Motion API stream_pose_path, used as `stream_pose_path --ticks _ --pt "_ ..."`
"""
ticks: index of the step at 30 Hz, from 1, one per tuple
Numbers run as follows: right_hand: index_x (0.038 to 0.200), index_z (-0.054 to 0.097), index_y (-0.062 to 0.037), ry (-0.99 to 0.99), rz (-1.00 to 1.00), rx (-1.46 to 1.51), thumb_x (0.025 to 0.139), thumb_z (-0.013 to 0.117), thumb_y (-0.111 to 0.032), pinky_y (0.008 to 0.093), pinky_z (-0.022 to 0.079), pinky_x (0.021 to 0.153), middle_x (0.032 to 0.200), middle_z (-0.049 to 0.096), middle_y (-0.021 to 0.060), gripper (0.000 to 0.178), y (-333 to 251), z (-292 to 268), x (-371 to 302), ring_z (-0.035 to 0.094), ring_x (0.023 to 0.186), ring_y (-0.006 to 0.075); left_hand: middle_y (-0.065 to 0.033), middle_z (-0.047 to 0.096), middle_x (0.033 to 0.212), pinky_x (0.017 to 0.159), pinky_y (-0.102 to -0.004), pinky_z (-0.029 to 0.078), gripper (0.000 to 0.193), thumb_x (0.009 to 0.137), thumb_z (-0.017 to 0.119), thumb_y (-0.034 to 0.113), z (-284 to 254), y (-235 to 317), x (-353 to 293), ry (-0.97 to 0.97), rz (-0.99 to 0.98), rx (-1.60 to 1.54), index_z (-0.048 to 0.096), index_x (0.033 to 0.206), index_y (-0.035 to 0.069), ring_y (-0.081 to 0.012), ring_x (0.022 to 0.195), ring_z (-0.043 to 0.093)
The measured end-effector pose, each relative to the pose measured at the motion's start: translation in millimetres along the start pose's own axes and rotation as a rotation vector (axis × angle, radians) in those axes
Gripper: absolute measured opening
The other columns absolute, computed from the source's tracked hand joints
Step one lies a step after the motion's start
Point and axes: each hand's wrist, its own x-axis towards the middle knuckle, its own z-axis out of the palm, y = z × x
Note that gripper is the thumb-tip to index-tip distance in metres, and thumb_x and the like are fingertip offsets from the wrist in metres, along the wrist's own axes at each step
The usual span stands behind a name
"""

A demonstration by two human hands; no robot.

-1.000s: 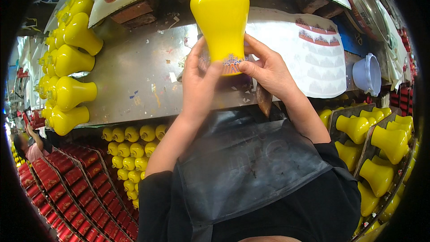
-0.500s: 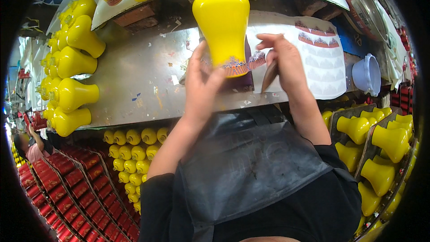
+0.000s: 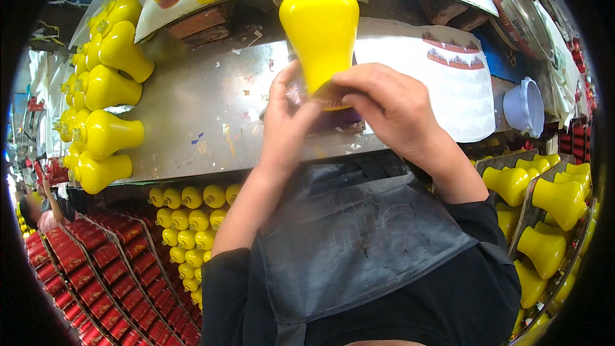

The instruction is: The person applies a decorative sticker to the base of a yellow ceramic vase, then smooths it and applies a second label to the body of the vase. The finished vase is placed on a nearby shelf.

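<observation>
Hands have closed in on the yellow vase-shaped bottle point(image 3: 319, 29) standing over the steel worktop point(image 3: 211, 115); the right hand point(image 3: 391, 112), lifted off half a second ago, now wraps its base again beside the left hand point(image 3: 288, 122), likely pressing the label flat.

Yellow vase-shaped bottle point(image 3: 319, 22): glossy, bulbous body, held over far centre of metal bench, lower end gripped between both hands.

bottle point(image 3: 319, 25) on metal table point(image 3: 205, 122), more bottles point(image 3: 106, 131) left, bowl point(image 3: 525, 106) right
</observation>
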Motion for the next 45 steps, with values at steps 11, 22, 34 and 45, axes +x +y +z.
stream_pose_path --ticks 11,22,34,45 --pt "0.129 0.061 -0.001 0.16 0.438 0.21 0.094 0.076 -0.001 0.0279 0.054 0.093 0.122 0.065 0.0101 0.038 21.1 17.1 -38.4 0.066 0.108 0.0155 -0.0145 0.049 0.153 0.117 -0.0375 0.041 0.069 0.094 0.067 0.008 -3.1 1.5 0.5 0.006 -0.085 -0.21 0.039 0.157 0.0 -0.0232 0.137 0.053" --pt "0.116 0.073 -0.0056 0.066 -0.083 -0.276 0.085 0.075 -0.001 0.0369 0.061 0.082 0.102 0.073 0.0125 0.031 -14.0 -0.2 5.7 0.074 0.092 0.0272 -0.0153 0.057 0.144 0.114 -0.0377 0.045 0.068 0.097 0.064 0.0 -0.7 8.6 -5.4 0.064 -0.122 -0.232 0.035 0.159 0.004 -0.0216 0.128 0.059" --pt "0.099 0.067 -0.0011 0.137 0.708 0.492 0.099 0.059 -0.006 0.0229 0.045 0.074 0.086 0.061 -0.0009 0.009 -10.2 -14.1 -6.7 0.057 0.08 0.0086 -0.0159 0.057 0.142 0.115 -0.0371 0.042 0.079 0.088 0.055 -0.008 -11.2 -12.3 -12.5 -0.014 0.022 -0.055 0.03 0.162 0.008 -0.0227 0.13 0.057" --pt "0.158 0.044 -0.0018 -0.119 0.978 0.563 0.101 0.068 -0.018 0.0224 0.046 0.068 0.08 0.059 -0.0007 0.064 6.7 20.8 -15.0 0.055 0.075 0.0046 -0.0071 0.071 0.111 0.093 -0.0399 0.052 0.085 0.075 0.087 0.008 0.4 -3.2 -3.8 0.183 0.557 0.609 0.051 0.151 0.005 -0.0224 0.096 0.068"
